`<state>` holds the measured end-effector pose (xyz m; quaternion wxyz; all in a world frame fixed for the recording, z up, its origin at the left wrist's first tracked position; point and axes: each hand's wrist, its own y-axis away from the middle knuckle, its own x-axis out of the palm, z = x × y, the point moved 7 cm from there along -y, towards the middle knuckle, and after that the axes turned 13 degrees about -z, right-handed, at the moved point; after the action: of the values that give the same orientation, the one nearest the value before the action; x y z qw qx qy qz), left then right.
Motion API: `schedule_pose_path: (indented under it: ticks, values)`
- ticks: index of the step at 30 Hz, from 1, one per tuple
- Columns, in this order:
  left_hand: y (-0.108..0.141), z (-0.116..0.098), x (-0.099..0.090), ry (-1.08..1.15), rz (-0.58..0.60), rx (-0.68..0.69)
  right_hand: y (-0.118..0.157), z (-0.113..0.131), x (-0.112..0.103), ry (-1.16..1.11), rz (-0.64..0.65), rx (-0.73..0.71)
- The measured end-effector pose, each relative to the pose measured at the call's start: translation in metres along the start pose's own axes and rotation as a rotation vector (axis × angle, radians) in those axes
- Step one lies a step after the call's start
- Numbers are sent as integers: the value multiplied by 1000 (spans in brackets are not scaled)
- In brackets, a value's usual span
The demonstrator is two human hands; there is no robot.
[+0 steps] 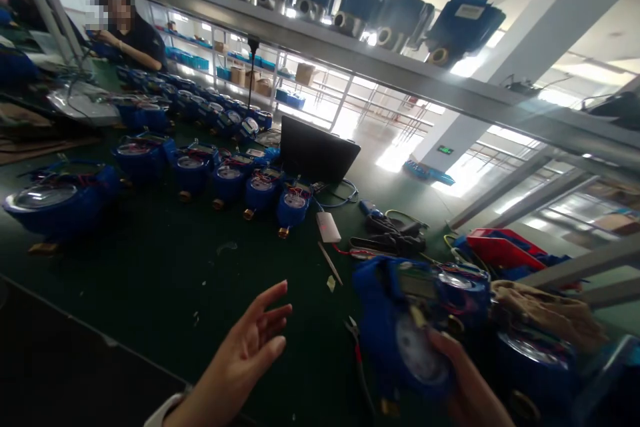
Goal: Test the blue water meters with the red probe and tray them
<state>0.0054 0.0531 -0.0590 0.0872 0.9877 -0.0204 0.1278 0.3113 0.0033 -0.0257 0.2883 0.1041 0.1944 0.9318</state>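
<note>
My right hand (463, 367) grips a blue meter (373, 320) with a round pale dial, a small display and a brass fitting below. This meter is tilted and slightly blurred, and my fingers under it are hidden. My left hand (250, 340) hangs over the green table with its fingers apart and nothing in it. Pliers with red-and-black handles (359, 360) lie between my hands, right beside the held meter. Another blue meter (465, 287) with exposed wires sits just behind it.
Several blue meters (227, 177) stand in rows along the green table (165, 280). A white box (328, 227), a black screen (317, 150) and a red bin (500, 250) are farther back. Overhead, a shelf (310, 37) carries blue housings. A person (135, 37) works at far left.
</note>
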Motion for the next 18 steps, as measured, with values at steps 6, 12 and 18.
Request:
schedule_pose_path:
  ticks: [6, 12, 18]
  values:
    - [2, 22, -6, 157, -124, -151, 17, -65, 142, -7, 361, 161]
    - [3, 35, -20, 187, -185, -221, 25, -96, 159, 16, 383, 223]
    - [2, 24, -34, -136, -313, 59, 25, -97, 154, 45, 390, 198]
